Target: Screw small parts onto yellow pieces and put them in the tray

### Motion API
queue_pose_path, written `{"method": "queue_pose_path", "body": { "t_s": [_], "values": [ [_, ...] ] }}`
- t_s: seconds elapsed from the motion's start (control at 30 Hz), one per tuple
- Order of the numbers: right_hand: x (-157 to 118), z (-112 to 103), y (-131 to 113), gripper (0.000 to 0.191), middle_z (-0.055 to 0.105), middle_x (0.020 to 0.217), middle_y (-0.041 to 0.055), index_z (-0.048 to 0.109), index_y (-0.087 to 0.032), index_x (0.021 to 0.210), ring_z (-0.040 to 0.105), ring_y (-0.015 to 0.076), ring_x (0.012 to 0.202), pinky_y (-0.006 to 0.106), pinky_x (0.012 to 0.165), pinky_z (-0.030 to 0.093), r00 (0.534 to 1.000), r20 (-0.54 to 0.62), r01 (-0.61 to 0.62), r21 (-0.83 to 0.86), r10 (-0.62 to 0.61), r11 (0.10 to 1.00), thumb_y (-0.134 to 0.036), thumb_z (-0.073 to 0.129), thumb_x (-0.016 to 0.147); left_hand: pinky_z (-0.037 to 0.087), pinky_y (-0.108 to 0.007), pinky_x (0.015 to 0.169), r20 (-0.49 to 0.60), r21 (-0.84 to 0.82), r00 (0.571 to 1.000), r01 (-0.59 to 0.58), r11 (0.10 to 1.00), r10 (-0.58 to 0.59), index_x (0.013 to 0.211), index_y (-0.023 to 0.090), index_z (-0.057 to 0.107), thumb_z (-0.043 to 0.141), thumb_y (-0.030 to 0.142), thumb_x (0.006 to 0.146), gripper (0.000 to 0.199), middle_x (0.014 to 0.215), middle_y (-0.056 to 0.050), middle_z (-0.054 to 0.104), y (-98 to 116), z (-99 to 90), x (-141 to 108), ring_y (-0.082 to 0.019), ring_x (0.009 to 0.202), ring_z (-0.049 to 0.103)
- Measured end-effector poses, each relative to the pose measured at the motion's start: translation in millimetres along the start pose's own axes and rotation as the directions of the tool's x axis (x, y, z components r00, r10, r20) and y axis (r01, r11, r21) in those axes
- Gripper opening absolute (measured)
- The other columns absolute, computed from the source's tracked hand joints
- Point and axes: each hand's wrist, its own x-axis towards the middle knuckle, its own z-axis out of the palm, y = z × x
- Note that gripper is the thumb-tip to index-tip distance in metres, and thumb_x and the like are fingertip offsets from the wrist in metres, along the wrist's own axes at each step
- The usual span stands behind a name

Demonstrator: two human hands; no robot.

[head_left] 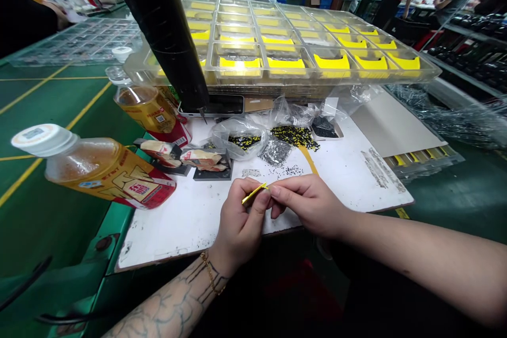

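Observation:
A thin yellow strip (253, 193) sticks out from between the fingers of my left hand (240, 222), which grips it. My right hand (307, 206) meets it from the right, its fingertips pinched at the strip's far end. Whether something tiny sits in that pinch is too small to tell. Both hands hover over a white work board (190, 232). Just beyond them lie a scatter of tiny black parts (289, 171) and a heap of black-and-yellow pieces (295, 137). A clear plastic bag (240, 140) holds more of them.
A large clear compartment tray (277, 37) with yellow pieces stands across the back of the board, and a black pole (166, 26) rises in front of it. Two plastic drink bottles (95, 166) lie at left, beside snack wrappers (182, 158). A person stands beyond the tray.

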Motion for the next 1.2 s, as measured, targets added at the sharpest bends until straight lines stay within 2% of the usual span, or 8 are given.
{"method": "queue_pose_path", "body": {
  "t_s": [0.13,0.33,0.47,0.6,0.73,0.97,1.07,1.2],
  "values": [
    [1.9,-4.8,0.6,0.036,0.068,0.070,0.0036,0.074,-0.010,0.088,0.062,0.0117,0.068,0.023,0.069,0.049,0.998,0.022,-0.054,0.010,0.054,0.998,-0.040,0.057,0.097,0.047,-0.030,0.076,0.035,0.029,0.999,-0.004,1.000,0.003,0.102,0.022,0.050,0.056,0.026,0.099,0.008,0.093,-0.002,0.057,0.9,-0.6,0.5,-0.016,0.082,0.058],
    [-1.8,-10.5,-5.3,0.034,0.071,0.072,0.0057,0.073,-0.010,0.081,0.064,0.0127,0.069,0.024,0.070,0.051,0.994,0.100,-0.042,0.000,0.042,0.999,-0.036,0.057,0.098,0.046,-0.030,0.070,0.138,0.042,0.990,-0.035,0.999,0.029,0.104,0.022,0.051,0.054,0.026,0.100,0.007,0.088,-0.002,0.058,0.0,-0.7,-2.3,-0.016,0.077,0.058],
    [1.3,-14.4,-7.3,0.036,0.071,0.072,0.0063,0.073,-0.009,0.084,0.065,0.0130,0.070,0.025,0.071,0.051,0.988,0.139,-0.068,-0.020,0.070,0.998,-0.036,0.055,0.099,0.047,-0.031,0.073,0.099,0.098,0.993,-0.071,0.993,0.062,0.104,0.022,0.051,0.055,0.025,0.099,0.008,0.092,-0.004,0.059,-1.3,-0.7,-1.7,-0.017,0.081,0.060],
    [6.3,-16.8,-10.3,0.031,0.074,0.079,0.0075,0.076,-0.010,0.092,0.065,0.0137,0.070,0.025,0.069,0.051,0.993,0.023,-0.114,-0.068,0.116,0.991,-0.038,0.062,0.093,0.049,-0.030,0.075,0.032,0.238,0.998,-0.054,0.970,0.047,0.104,0.021,0.053,0.060,0.025,0.096,0.011,0.095,-0.004,0.061,-1.3,0.0,0.6,-0.018,0.085,0.062],
    [6.4,-17.5,-13.4,0.024,0.076,0.083,0.0053,0.078,-0.014,0.090,0.066,0.0146,0.073,0.024,0.065,0.050,0.996,-0.077,-0.052,-0.253,0.033,0.966,-0.035,0.069,0.088,0.049,-0.027,0.070,0.037,0.342,0.998,-0.052,0.938,0.042,0.101,0.021,0.054,0.061,0.023,0.094,0.010,0.091,-0.003,0.064,-0.1,1.6,1.5,-0.017,0.081,0.064],
    [1.6,-18.0,-11.5,0.025,0.078,0.084,0.0023,0.081,-0.019,0.087,0.070,0.0148,0.074,0.024,0.066,0.049,0.991,0.005,0.119,-0.518,-0.136,0.847,-0.030,0.060,0.094,0.049,-0.026,0.066,0.021,0.432,0.999,-0.041,0.901,0.035,0.097,0.021,0.057,0.062,0.021,0.091,0.008,0.086,-0.002,0.064,1.2,3.2,1.3,-0.016,0.076,0.064],
    [0.3,-16.5,-10.7,0.025,0.077,0.080,0.0028,0.081,-0.018,0.088,0.069,0.0144,0.071,0.023,0.064,0.048,0.989,-0.017,0.120,-0.475,-0.145,0.872,-0.030,0.060,0.094,0.050,-0.027,0.068,0.020,0.380,0.999,-0.047,0.924,0.043,0.098,0.021,0.055,0.061,0.021,0.092,0.009,0.087,-0.002,0.064,0.4,2.8,-0.1,-0.017,0.078,0.064],
    [0.6,-14.5,-9.7,0.030,0.076,0.076,0.0056,0.080,-0.014,0.088,0.067,0.0157,0.070,0.024,0.062,0.049,0.998,-0.055,-0.014,-0.275,-0.002,0.961,-0.038,0.064,0.092,0.050,-0.029,0.070,0.037,0.286,0.999,-0.040,0.957,0.030,0.099,0.022,0.053,0.061,0.021,0.094,0.010,0.088,-0.002,0.064,-0.8,1.7,-0.9,-0.017,0.078,0.064]
  ]
}}
